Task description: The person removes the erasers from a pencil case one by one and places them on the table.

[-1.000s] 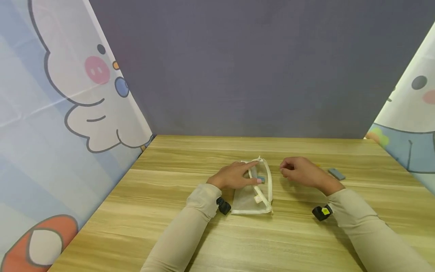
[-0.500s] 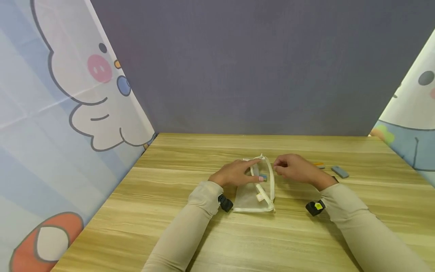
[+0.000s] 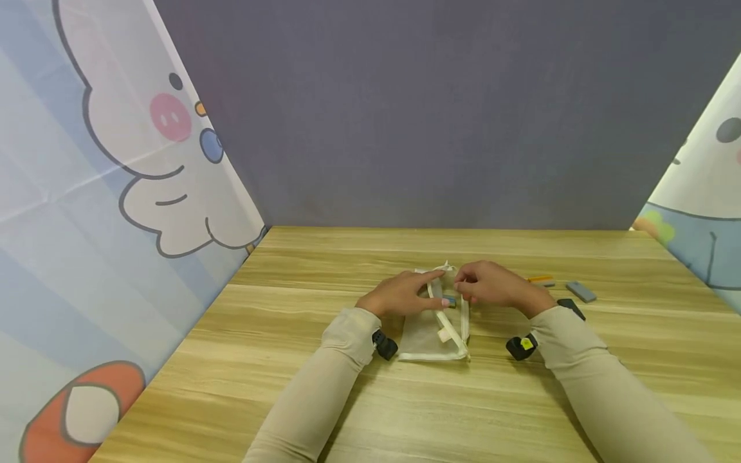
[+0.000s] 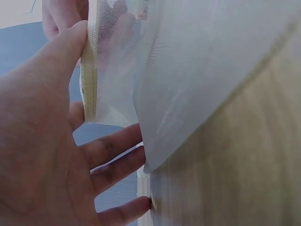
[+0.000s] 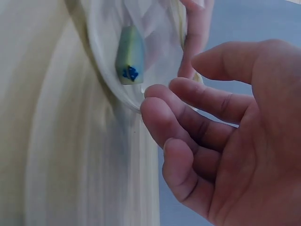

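A translucent white mesh pouch with a pale zip edge lies on the table, its mouth facing right. My left hand rests at that mouth, thumb and index finger straight and spread along the edge; in the left wrist view its other fingers touch the mesh. Inside the pouch sits a small greenish block with a blue mark on its end. My right hand is at the right side of the mouth, fingers loosely bent. In the right wrist view a gap shows between its thumb and fingers, with nothing visible there.
A grey block lies on the wooden table right of the right hand. Beside that hand is a thin orange stick with a small grey piece. A dark panel stands behind the table, printed cloth on the left.
My right hand has moved left, from the table beside the pouch to its mouth, uncovering the orange stick. The left hand stays at the pouch edge.
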{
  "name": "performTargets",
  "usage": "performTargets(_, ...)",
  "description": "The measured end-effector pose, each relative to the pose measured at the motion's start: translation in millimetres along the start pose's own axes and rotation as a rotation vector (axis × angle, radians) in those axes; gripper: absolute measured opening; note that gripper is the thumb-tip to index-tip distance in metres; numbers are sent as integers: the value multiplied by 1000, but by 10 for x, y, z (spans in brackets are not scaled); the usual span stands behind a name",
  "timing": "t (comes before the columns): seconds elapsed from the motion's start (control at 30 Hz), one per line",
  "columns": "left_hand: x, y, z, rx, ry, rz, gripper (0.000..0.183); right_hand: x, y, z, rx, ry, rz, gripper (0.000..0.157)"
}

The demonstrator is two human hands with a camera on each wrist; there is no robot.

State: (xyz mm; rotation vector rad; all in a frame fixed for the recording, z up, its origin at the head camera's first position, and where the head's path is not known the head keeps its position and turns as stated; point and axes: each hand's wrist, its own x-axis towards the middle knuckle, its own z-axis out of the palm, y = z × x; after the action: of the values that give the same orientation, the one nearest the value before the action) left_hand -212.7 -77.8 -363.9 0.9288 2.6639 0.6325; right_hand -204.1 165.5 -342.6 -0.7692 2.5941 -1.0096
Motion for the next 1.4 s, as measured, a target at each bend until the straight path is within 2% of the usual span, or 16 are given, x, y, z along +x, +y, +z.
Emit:
performTargets(0.3,-16,4,-13,-4,2,17,80,-28,-32,83,-44,22,21,21)
performTargets(0.73,-65,-24,0,-19,-2,5,78,-5,-102,160,-140,37,34,23)
performTargets(1.1,-90,-21,-15,-24,-4,27,75,-18,-57,210,-168,14,5,40)
performTargets(1.4,-94,-79,-1,-40,-11,58,76,-23,-113,264,-203,1,42,42)
